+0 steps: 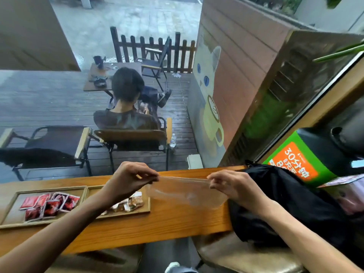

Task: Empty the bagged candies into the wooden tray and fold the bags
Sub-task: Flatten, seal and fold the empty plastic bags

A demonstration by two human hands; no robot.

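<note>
Head view, sole view.

Clear plastic bag (185, 191): held above the tabletop's right end, just right of the wooden tray; stretched taut along its top edge between both hands, body sagging below. Appears empty (contents hard to rule out through the glare). Judged very light, limp, slick; no stiffness of its own, likely to spring open unless creased firmly. Best taken by the top corners or seal strip, as here, then laid flat on the tabletop for folding.

Left hand (130, 179): grip pinching the bag's left top corner between thumb and fingertips.

Right hand (231, 186): grip pinching the bag's right top corner likewise, fingers curled.

Wooden tray (86, 187): two compartments, set along the tabletop's far edge toward its left end. Left compartment: red candy packets (49, 204), loosely heaped. Right compartment: pale wrapped candies (128, 202), partly hidden behind the left forearm.

Tabletop (167, 221): narrow wooden counter facing a window.

Black bag (285, 203): soft, slumped against the tabletop's right end.

Green and orange sign (295, 164): beyond the right end, by the window frame.

Outside the glass: seated person (126, 107) seen from behind, on a wooden deck among folding chairs.

Stage, as judged: emptying seemingly done for this bag; folding yet to begin.
</note>
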